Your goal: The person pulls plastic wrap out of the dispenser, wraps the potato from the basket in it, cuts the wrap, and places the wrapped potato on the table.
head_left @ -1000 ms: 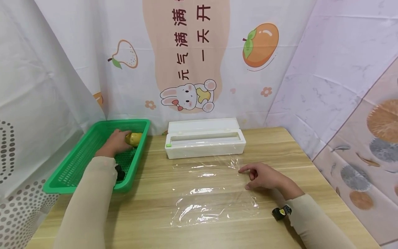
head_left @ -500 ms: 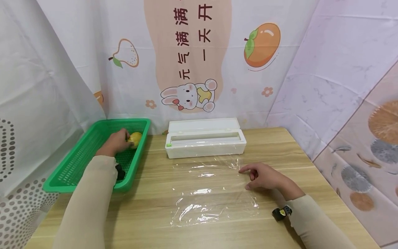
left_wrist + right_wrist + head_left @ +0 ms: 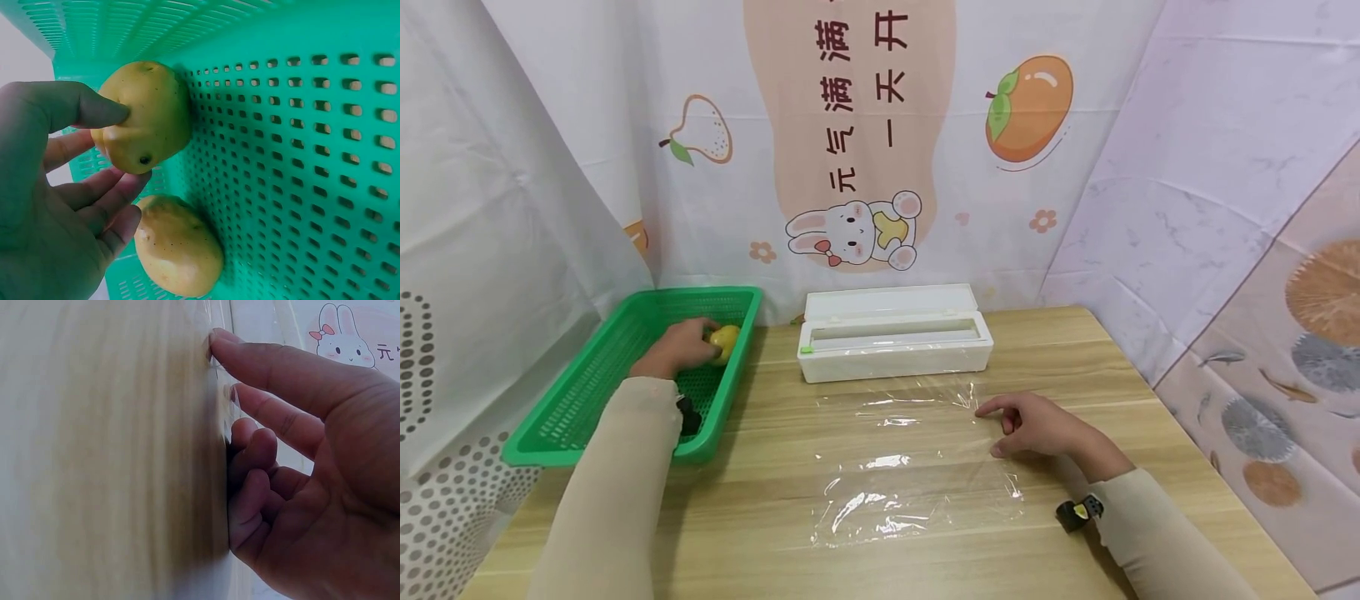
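Note:
Inside the green basket point(image 3: 703, 450), my left hand point(image 3: 679, 346) holds a yellow potato point(image 3: 150, 115) between thumb and fingers. The thumb presses on its near side, while some fingers reach behind it. Just below in the left wrist view, a second potato point(image 3: 178, 247) lies in the basket near the fingertips. A clear sheet of plastic wrap point(image 3: 887, 492) is spread on the table, running out from the white dispenser box point(image 3: 895, 364). At the sheet's right edge my right hand point(image 3: 1037, 427) rests, index finger and thumb extended and apart with their tips on it, other fingers curled in.
The wooden table point(image 3: 760, 550) has the basket at its left end and the dispenser at the back, lid raised. A small green piece point(image 3: 806, 350) sits at the dispenser's left end. Printed curtains point(image 3: 700, 217) hang behind and at both sides.
The potato in my left hand has turned and sits slightly lower in the head view; the fingers have shifted a little around it. My right hand and the plastic wrap have stayed put.

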### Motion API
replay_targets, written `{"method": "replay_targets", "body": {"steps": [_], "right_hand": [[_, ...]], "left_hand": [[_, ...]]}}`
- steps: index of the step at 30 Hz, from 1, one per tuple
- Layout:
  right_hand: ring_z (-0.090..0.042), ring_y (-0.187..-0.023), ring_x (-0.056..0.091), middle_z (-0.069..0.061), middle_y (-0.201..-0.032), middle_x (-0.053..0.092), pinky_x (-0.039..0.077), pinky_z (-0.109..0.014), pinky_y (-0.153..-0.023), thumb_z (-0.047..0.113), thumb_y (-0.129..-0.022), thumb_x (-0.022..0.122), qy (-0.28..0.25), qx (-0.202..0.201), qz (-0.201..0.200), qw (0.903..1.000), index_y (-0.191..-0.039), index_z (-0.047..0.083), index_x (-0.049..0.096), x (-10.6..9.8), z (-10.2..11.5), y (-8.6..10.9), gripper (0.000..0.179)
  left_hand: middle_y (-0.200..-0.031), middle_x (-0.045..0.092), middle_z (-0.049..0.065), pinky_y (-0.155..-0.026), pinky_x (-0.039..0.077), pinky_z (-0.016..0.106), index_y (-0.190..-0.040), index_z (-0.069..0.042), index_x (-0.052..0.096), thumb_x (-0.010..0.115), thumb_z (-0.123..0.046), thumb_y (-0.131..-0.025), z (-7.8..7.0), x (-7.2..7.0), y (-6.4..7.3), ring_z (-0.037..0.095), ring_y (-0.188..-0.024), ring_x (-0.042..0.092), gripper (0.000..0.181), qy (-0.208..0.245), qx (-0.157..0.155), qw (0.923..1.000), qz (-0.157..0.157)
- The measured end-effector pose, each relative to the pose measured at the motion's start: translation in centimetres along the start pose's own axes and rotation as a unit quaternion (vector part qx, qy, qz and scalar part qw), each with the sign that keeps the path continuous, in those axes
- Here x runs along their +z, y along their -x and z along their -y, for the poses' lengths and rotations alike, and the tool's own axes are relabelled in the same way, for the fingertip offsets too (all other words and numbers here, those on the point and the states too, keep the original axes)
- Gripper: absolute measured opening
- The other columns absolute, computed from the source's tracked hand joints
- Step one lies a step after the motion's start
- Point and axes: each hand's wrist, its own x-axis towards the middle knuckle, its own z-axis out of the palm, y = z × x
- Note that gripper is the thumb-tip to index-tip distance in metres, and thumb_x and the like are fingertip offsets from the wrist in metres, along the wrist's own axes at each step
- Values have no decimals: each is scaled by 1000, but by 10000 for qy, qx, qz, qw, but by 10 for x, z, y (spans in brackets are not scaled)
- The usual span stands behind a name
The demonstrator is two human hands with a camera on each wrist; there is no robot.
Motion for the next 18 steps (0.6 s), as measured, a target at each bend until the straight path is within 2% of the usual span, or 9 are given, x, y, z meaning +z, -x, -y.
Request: {"method": "replay_targets", "body": {"steps": [4, 9, 18], "right_hand": [[-10, -69, 50, 0, -79, 56, 44, -22, -58, 19, -78, 91, -30, 20, -4, 10000, -127, 13, 70, -1, 0, 0, 54], [-12, -68, 49, -2, -79, 55, 43, -23, -56, 16, -78, 90, -141, -42, 14, 9999, -128, 10, 70, 0, 2, 0, 54], [-11, -67, 49, -1, -79, 55, 43, -23, -56, 17, -77, 91, -98, 45, -6, 9999, -128, 12, 70, -1, 3, 0, 55]], "left_hand": [[-133, 57, 32, -87, 51, 55, -146, 7, 45, 58, -25, -96, -2, -1, 2, 41, -109, 57, 60, 94, -55, 9999, 128], [-129, 59, 31, -89, 51, 56, -142, 4, 47, 68, -30, -97, -3, -1, 5, 41, -110, 59, 60, 75, 9, 9999, 96], [-122, 61, 28, -85, 52, 52, -134, 2, 49, 74, -25, -94, -2, 0, 2, 38, -104, 60, 54, 149, -32, 9999, 34]]}}
